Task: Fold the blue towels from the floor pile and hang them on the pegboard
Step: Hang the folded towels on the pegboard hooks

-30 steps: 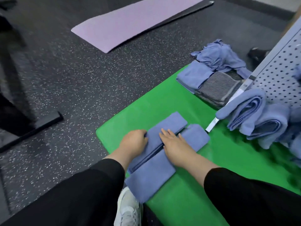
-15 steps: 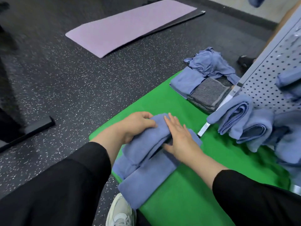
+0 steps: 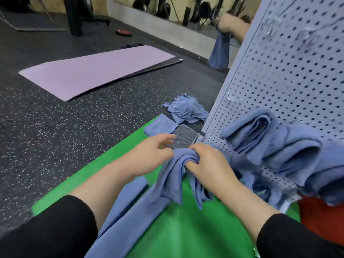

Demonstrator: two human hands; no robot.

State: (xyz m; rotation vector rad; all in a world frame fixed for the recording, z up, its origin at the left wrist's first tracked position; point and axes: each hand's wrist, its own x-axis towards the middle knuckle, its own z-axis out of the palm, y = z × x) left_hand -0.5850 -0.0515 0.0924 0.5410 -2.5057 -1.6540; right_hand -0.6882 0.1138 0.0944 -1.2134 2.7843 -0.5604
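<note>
A folded blue towel (image 3: 173,175) is lifted off the green mat (image 3: 104,164), its lower end trailing toward my lap. My right hand (image 3: 208,164) grips its bunched top fold, fingers curled into the cloth. My left hand (image 3: 149,157) is beside it on the left, fingers loosely spread and blurred, touching the towel's edge. The grey pegboard (image 3: 290,75) stands on the right with several folded blue towels (image 3: 275,146) hanging on it. A crumpled pile of blue towels (image 3: 186,108) lies on the floor beyond the mat, with a flat blue towel (image 3: 160,126) in front of it.
A grey mesh cloth (image 3: 183,138) lies by the pegboard's foot. A purple exercise mat (image 3: 93,71) lies on the speckled black floor (image 3: 55,136). A red mat (image 3: 322,220) shows under the pegboard at right. Gym gear and a mirror line the far wall.
The towel has been picked up from the mat and carried up and right toward the pegboard. My right hand went from flat on it to gripping it. The view tilted upward.
</note>
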